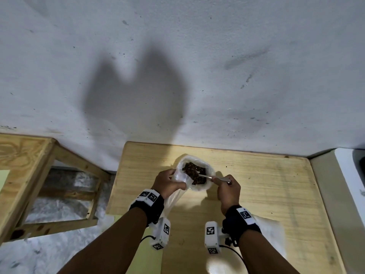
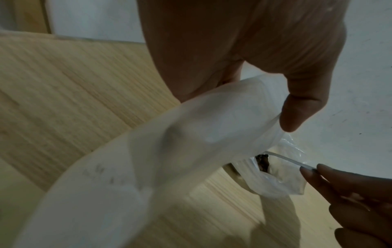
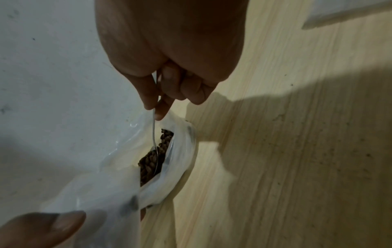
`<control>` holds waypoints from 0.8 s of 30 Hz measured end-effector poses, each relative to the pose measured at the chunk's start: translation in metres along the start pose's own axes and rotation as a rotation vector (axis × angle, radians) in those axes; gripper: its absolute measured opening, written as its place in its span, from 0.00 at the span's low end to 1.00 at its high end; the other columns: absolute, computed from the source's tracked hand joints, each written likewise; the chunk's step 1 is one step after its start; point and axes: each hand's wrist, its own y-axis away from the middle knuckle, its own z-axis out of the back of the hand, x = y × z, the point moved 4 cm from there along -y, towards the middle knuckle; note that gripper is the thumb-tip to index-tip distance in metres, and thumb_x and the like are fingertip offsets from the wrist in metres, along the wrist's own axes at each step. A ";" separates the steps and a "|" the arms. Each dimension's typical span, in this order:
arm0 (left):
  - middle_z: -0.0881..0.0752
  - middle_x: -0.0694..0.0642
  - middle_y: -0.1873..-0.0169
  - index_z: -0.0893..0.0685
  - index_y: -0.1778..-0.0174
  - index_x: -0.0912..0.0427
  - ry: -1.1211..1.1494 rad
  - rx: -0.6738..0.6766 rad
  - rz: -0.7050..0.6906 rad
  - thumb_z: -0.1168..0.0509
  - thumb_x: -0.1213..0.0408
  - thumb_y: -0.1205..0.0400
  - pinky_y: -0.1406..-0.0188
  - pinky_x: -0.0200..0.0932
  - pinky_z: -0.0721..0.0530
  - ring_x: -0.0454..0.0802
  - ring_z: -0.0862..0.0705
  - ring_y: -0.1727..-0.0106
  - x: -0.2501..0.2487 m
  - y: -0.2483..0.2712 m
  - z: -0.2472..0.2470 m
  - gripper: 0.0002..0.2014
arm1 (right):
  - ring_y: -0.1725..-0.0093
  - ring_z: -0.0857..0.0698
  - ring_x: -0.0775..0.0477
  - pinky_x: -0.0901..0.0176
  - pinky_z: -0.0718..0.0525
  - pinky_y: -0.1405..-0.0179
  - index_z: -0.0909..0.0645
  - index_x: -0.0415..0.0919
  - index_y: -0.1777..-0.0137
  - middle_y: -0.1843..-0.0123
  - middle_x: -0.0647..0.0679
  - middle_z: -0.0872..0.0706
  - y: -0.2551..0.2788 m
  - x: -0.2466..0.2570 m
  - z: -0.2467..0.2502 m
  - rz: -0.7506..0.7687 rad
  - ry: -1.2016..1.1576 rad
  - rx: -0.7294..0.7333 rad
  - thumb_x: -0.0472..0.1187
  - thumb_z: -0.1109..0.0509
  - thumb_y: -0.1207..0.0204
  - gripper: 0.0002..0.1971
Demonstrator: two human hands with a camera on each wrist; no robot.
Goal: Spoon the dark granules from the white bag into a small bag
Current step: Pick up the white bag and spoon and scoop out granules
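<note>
A white bag (image 1: 208, 168) stands open on the wooden table (image 1: 266, 184), with dark granules (image 1: 194, 173) inside. My right hand (image 1: 227, 186) pinches a metal spoon (image 1: 210, 177) by its handle; the bowl lies among the granules (image 3: 152, 159) in the bag (image 3: 180, 161). My left hand (image 1: 169, 181) holds a small clear bag (image 1: 180, 177) at the white bag's left rim, thumb on the plastic (image 2: 222, 127). The spoon handle (image 2: 286, 161) crosses behind the small bag in the left wrist view.
The table's back edge meets a white wall (image 1: 177, 66). A wooden frame (image 1: 25, 175) stands to the left, off the table. A white object (image 1: 351, 175) sits beyond the right edge. More thin plastic (image 1: 272, 228) lies under my right wrist.
</note>
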 end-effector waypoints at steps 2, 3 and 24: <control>0.11 0.48 0.60 0.12 0.58 0.52 -0.018 0.002 0.005 0.19 0.63 0.40 0.64 0.38 0.21 0.47 0.14 0.59 0.000 0.000 0.000 0.16 | 0.72 0.35 0.49 0.56 0.38 0.69 0.28 0.48 0.75 0.73 0.48 0.31 -0.002 0.000 0.006 -0.017 -0.010 0.002 0.32 0.20 0.33 0.21; 0.10 0.49 0.58 0.12 0.55 0.52 -0.031 0.003 0.010 0.20 0.60 0.43 0.62 0.38 0.20 0.48 0.13 0.57 0.001 -0.001 0.000 0.20 | 0.71 0.36 0.49 0.56 0.39 0.69 0.28 0.48 0.74 0.72 0.46 0.32 -0.002 0.001 0.009 -0.016 -0.016 0.004 0.32 0.20 0.33 0.20; 0.14 0.49 0.40 0.16 0.33 0.51 -0.171 -0.006 0.018 0.20 0.51 0.51 0.59 0.33 0.24 0.47 0.16 0.45 0.004 0.005 -0.004 0.44 | 0.73 0.27 0.60 0.69 0.30 0.70 0.31 0.47 0.71 0.75 0.58 0.22 0.048 0.062 0.007 0.533 0.269 0.298 0.30 0.21 0.28 0.22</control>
